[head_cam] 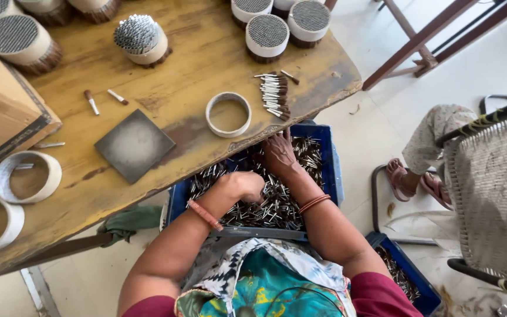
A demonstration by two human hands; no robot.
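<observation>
A seated person, seen from above, works both hands in a blue plastic crate (331, 154) of small metal-tipped sticks (265, 202) held at lap level, partly under the edge of a worn wooden surface (195, 70). Left forearm angles fwd & inward, wrist bent; left hand (240, 186) is curled into a loose fist atop the sticks, whether it grips any cannot be told. Right arm reaches further fwd, elbow bent; right hand (279, 154) lies palm-down w/ fingers spread & tips buried in the pile near the crate's far side. Bangles circle both wrists. On the surface just beyond: a small row of loose sticks (276, 97), 1 empty white ring (228, 114), a dark square plate (134, 145), 2 more rings (27, 176) at left, several round packed bundles (267, 37) at the far edge. Another person's sandalled feet (415, 179) rest on the floor at right.
</observation>
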